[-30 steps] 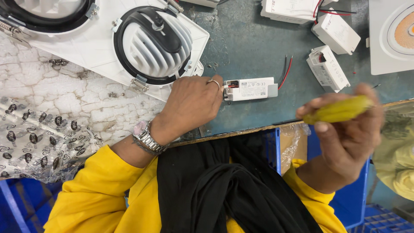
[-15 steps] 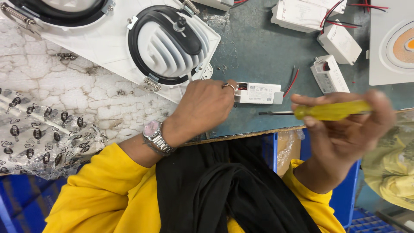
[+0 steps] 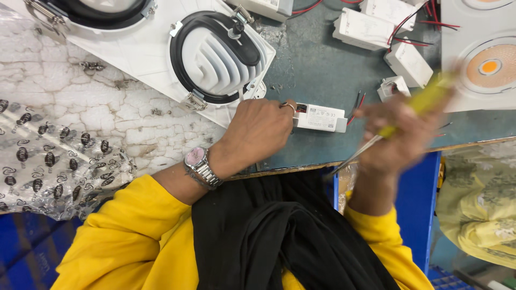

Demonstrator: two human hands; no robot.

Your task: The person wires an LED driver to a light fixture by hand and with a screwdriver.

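Two hands frame a small white box (image 3: 320, 117) lying lengthwise on the counter (image 3: 317, 70): left hand (image 3: 257, 131) closed on its left end, right hand (image 3: 400, 134) just right, gripping a yellow screwdriver (image 3: 414, 110) slanting down-left, blurred.

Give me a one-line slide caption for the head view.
Left hand steadies a small white driver box on the workbench while the right hand holds a yellow-handled screwdriver.
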